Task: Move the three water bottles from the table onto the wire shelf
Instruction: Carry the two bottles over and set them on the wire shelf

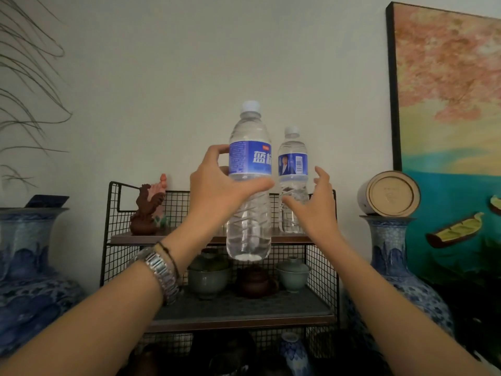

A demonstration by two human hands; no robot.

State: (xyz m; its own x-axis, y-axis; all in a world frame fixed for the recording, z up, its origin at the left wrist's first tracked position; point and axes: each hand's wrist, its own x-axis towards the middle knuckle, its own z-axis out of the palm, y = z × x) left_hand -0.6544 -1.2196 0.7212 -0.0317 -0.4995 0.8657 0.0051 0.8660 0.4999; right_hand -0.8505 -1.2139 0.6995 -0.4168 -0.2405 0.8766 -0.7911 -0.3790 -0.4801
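- My left hand (217, 185) was wrapped round the big water bottle (249, 185), thumb across the front just under the label, fingers curled behind the left side. Bottle was held upright in the air, in front of the wire shelf (113, 213), its base lower than the top board's edge and not resting on anything.
- Big bottle: clear ribbed plastic, looked full, white cap, blue label w/ white characters and a small orange patch at the label's top right.
- My right hand (317, 210) was spread open, fingers apart, gripping nothing; it was beside the small water bottle (293, 185), on its right. Couldn't tell if fingertips touched it.
- Small bottle stood upright on the shelf's top board, right of the big one and farther back. Same clear plastic, white cap, blue label w/ barcode and a portrait print.
- Top board, left end: brown rooster figurine (147, 210).
- Mid level: grey-green cups and a dark teapot (256, 283).
- Blue-white vase (393, 256) to the right of the shelf, another at far left.
- Metal watch (160, 270) on my left wrist.
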